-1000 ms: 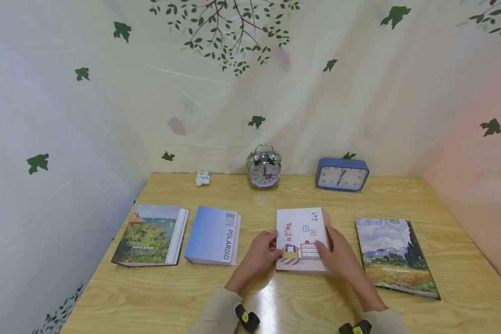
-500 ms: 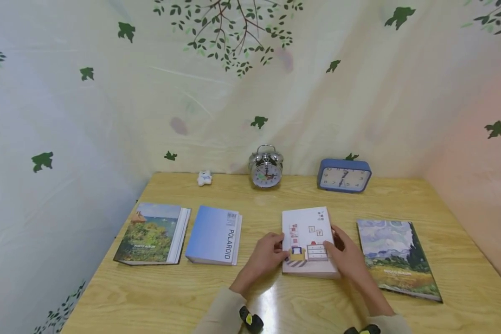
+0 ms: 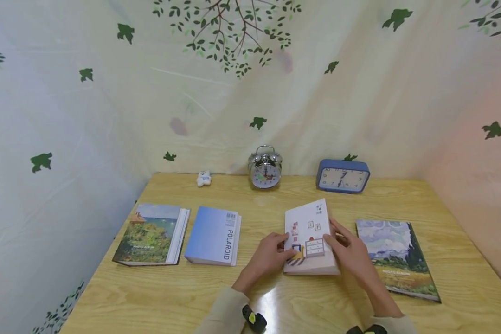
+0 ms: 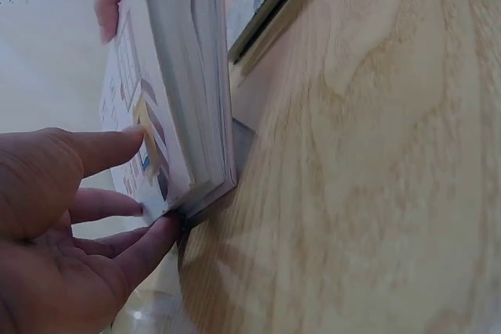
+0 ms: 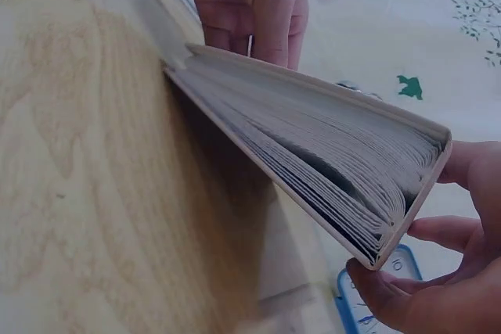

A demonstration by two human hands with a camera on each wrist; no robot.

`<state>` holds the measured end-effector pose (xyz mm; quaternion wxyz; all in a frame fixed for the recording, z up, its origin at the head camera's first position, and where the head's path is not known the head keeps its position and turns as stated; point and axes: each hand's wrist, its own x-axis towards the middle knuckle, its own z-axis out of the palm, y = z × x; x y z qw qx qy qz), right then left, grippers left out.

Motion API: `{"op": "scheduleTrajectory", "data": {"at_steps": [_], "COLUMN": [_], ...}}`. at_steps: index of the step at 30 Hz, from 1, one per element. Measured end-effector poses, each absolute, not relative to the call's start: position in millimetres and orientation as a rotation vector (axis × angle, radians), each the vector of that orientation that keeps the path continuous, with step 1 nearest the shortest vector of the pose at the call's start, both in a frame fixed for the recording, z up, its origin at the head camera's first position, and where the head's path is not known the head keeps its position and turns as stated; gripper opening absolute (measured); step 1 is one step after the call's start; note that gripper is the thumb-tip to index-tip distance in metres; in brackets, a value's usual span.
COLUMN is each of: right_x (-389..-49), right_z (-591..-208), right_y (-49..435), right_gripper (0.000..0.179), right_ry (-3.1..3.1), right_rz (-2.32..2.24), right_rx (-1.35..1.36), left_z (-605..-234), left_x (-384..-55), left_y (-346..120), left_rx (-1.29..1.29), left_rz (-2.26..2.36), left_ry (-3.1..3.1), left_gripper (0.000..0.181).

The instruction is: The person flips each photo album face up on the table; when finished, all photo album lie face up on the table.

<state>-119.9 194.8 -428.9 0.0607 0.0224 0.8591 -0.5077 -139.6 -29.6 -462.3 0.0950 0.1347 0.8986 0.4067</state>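
Album (image 3: 306, 232) tilts, left hand (image 3: 269, 254) and right hand (image 3: 351, 253) fingers (image 4: 155, 249) clamped on its sides; right-hand slippage could drop its raised spine (image 5: 417, 195).

The tabletop (image 3: 150, 297), across the lower frame, looks like smooth, grained wood, with a glossy streak at bottom centre. Right of centre, the white album (image 3: 311, 239) has a smooth, mostly matt, card-like cover; whether its thin pages (image 5: 337, 148) are paper or plastic is unclear. Mid-frame, the round clock (image 3: 265, 169) shines like polished metal; the blue clock (image 3: 343, 177) looks like smooth plastic. The creased backdrop (image 3: 200, 106) above resembles thin cloth.
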Motion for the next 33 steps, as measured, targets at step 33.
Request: {"op": "scheduleTrajectory", "data": {"at_steps": [33], "right_x": [-122.4], "right_z": [-395.8], "right_y": [181.7], "right_gripper": [0.058], "right_ry": [2.649], "right_rz": [-1.545], "right_rx": [-0.093], "left_z": [-431.0], "left_x": [-150.0], "left_y": [-24.6], "left_rx": [0.444], "left_rz": [1.533], "left_ry": [2.365], "left_gripper": [0.056]}}
